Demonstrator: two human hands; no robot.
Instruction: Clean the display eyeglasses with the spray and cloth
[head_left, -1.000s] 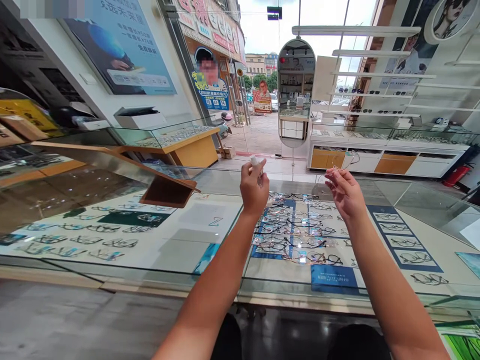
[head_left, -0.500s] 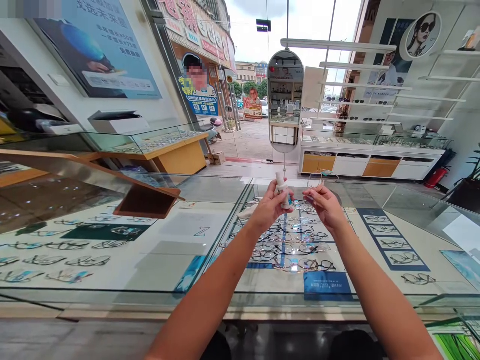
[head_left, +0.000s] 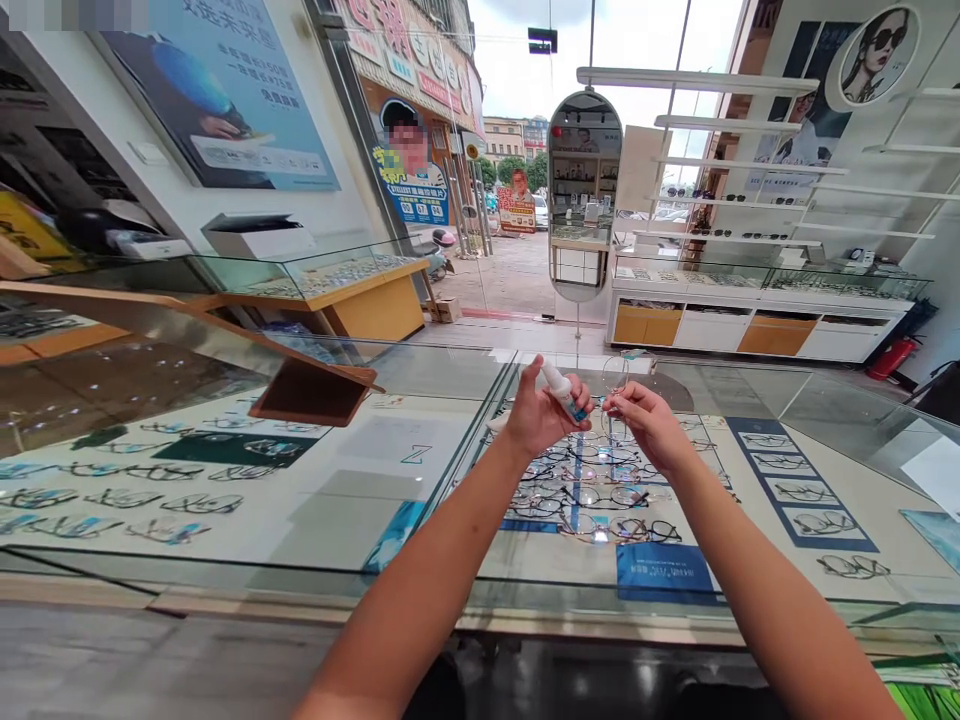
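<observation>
A small white spray bottle (head_left: 559,388) with a blue-green label leans to the upper left in my left hand (head_left: 544,415). The fingers wrap its lower part while the thumb sticks up, off the bottle. My right hand (head_left: 646,420) pinches a pair of thin-framed eyeglasses (head_left: 616,373) by its edge, with a round lens rim showing above the fingertips. Both hands are close together over the glass display counter (head_left: 420,370). Under the glass, rows of eyeglasses (head_left: 592,497) lie below my hands.
A wooden-framed mirror (head_left: 315,390) stands tilted on the counter at left. Beyond the counter are an oval standing mirror (head_left: 585,200), a white display cabinet (head_left: 720,330) and a wooden showcase (head_left: 375,312). A blue card (head_left: 664,572) lies near the front edge.
The spray bottle has gone from nearly upright to tilted, and my left thumb has lifted away from it. The glasses in my right hand have turned. The view has shifted slightly left.
</observation>
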